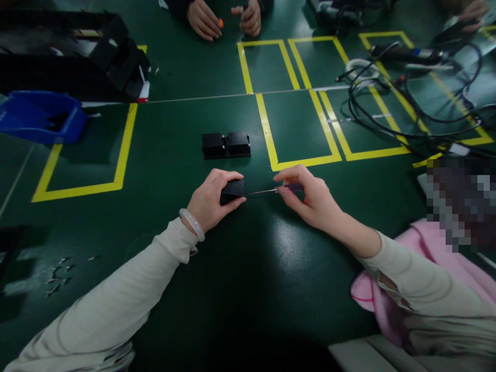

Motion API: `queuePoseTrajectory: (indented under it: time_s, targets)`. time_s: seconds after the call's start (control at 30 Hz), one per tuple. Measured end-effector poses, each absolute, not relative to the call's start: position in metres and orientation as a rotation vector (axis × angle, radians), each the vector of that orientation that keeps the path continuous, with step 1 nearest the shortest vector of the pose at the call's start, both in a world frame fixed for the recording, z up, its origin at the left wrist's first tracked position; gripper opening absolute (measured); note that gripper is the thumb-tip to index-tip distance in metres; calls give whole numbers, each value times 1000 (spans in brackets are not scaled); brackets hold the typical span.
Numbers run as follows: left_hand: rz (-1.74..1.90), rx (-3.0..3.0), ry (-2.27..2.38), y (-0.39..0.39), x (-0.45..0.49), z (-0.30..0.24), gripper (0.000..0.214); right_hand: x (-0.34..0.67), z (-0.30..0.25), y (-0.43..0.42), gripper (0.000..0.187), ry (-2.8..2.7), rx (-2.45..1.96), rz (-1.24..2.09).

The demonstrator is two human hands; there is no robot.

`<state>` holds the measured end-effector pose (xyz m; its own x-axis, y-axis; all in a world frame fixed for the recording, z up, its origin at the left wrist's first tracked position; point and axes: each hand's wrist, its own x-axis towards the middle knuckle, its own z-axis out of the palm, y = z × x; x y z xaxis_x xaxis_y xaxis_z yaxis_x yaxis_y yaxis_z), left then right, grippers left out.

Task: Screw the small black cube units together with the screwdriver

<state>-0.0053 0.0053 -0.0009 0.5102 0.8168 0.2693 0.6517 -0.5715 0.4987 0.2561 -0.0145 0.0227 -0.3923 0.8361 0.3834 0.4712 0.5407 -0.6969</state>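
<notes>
- Black block [232, 192] is held by the left hand [207, 201]; fingers are closed about it, forefinger along the far side, thumb along the near side, spread only as wide as the block.
- Screwdriver [276, 189] is held in the right hand [310, 199]; fingers are curled around the handle, thumb by its front end, forefinger bent above; handle partly hidden.
- Shaft is pointed at the block's right end, by the left thumb tip; whether contact is made cannot be told.
- Black double block [227, 146] is set on the surface [220, 289], just beyond the left fingers, apart from them.
- Loose screws [58, 274] are scattered left of the left fingers, nearer the body.
- Blue bin [44, 119] is placed well left of and beyond the left fingers.
- Yellow tape [306, 163] is laid in outlines, one just beyond the right fingers.
- Black cables [406, 134] are heaped beyond and right of the right fingers.
- Co-worker's hands [204, 20] are seen across the surface, well beyond both sets of fingers.
</notes>
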Motion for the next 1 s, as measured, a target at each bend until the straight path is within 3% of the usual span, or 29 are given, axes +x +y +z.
queuePoseTrajectory:
  time_s: [0.1,0.7,1.0]
  targets:
    - [697,2427,1227,6,-5,-1,40,256,24,-14,5,-2068,-1046,623]
    - [683,2426,1220,5,-5,-1,40,255,28,-11,14,-2033,-1050,697]
    - [692,2416,1226,6,-5,-2,39,255,23,-13,7,-2012,-1044,725]
